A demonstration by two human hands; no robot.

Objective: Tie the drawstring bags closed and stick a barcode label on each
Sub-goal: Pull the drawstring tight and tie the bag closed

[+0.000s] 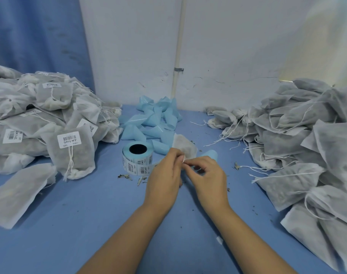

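You were working the single drawstring bag [185, 145] that lay just above centre of the frame, its near end tucked in behind your hands. Your left hand [164, 175] and right hand [206, 175] met at that end, fingertips touching. The left fingers [176, 155] were curled in tight and the right fingers [190, 165] bent to a narrow pinch. Both were closed on a small white piece [183, 159] between them. It was too small to say whether this was the bag's string or a label coming off the strip.

The label roll [138, 158] stood just left of your hands, its strip trailing toward them, and a curl of blue backing [210, 154] showed behind your right hand. So I judged you were at the labelling step or finishing the knot.

The next move would call for laying the label flat on the bag's face and pressing it down. After that the bag belonged on the labelled pile [50, 115] at left, and you would draw a fresh one from the unlabelled pile [307, 135] at right.
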